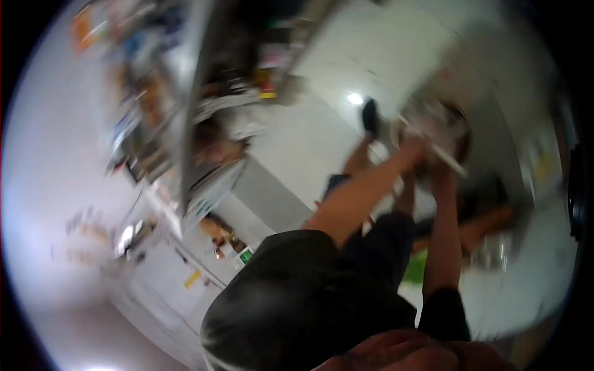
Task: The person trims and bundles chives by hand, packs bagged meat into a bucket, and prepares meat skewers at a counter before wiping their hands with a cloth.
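Motion blur smears the picture. My left hand reaches out to a round basin with a brownish edge, low near the floor. Whitish, pale pink contents show inside it. Close beside it, at the near edge of the basin, is my right hand. A thin pale stick-like thing runs slantwise past both hands; I cannot tell which hand, if either, grips it. The fingers of both hands are too smeared to make out.
Crowded shelves stand to the left, with a white cabinet below. A dark shoe is on the pale tiled floor. On the right are a shiny metal pot and a green thing.
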`<state>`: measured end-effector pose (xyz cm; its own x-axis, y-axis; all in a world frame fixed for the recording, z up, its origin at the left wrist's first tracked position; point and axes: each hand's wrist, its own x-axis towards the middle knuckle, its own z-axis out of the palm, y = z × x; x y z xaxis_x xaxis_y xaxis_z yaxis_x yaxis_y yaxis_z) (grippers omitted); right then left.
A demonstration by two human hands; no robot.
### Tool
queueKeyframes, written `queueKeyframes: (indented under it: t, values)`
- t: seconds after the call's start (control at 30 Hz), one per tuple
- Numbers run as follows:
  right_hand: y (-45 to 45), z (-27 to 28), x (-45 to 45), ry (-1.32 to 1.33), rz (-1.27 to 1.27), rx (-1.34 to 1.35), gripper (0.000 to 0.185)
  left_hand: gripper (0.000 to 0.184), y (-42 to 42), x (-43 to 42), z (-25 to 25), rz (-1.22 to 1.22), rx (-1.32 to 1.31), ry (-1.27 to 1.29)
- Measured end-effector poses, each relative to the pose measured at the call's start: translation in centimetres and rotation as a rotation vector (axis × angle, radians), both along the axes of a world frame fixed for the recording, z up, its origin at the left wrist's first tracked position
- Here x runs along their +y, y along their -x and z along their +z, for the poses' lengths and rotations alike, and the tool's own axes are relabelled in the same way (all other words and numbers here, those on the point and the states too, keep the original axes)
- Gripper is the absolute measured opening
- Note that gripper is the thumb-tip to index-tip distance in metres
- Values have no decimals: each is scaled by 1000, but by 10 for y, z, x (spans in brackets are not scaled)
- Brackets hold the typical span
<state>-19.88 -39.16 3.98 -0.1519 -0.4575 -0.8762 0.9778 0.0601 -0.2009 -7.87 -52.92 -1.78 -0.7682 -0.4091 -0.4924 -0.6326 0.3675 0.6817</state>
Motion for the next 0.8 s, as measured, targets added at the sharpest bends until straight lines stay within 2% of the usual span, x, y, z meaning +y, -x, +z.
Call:
queueKeyframes:
  t: [0.03,0.07,0.1,0.13,0.2,0.27,0.37,0.43,0.53,0.63,0.73,0.8]
  values:
    - [1,18,1,-32,-112,-97,35,25,-5,22,-27,-97,39,146]
    - [-5,-2,21,-12,-66,-30,47,25,5,-2,15,111,-53,-313]
    - [-6,13,17,-48,-182,11,36,27,15,-26,60,571,-121,-835]
    - [-3,33,4,-132,-199,5,36,31,26,-50,110,982,-248,-1082]
    - [7,47,-11,-208,-214,-1,35,28,32,-53,118,1088,-260,-1090]
    - [4,49,-8,-229,-197,-19,35,27,34,-58,121,1033,-287,-1127]
    - [-1,44,11,-116,-225,-45,36,29,46,-62,133,1026,-301,-1129]
    - [4,45,10,-70,-186,-63,37,33,50,-65,119,1017,-279,-1128]
    - [1,36,14,-229,-50,28,39,35,65,-78,119,952,-286,-1033]
    - [4,40,11,-330,61,82,40,35,72,-87,98,922,-316,-1070]
    - [22,48,2,-597,573,475,49,35,80,-88,103,913,-335,-1075]
    - [31,70,-8,-725,641,1078,52,35,78,-86,107,909,-338,-1096]
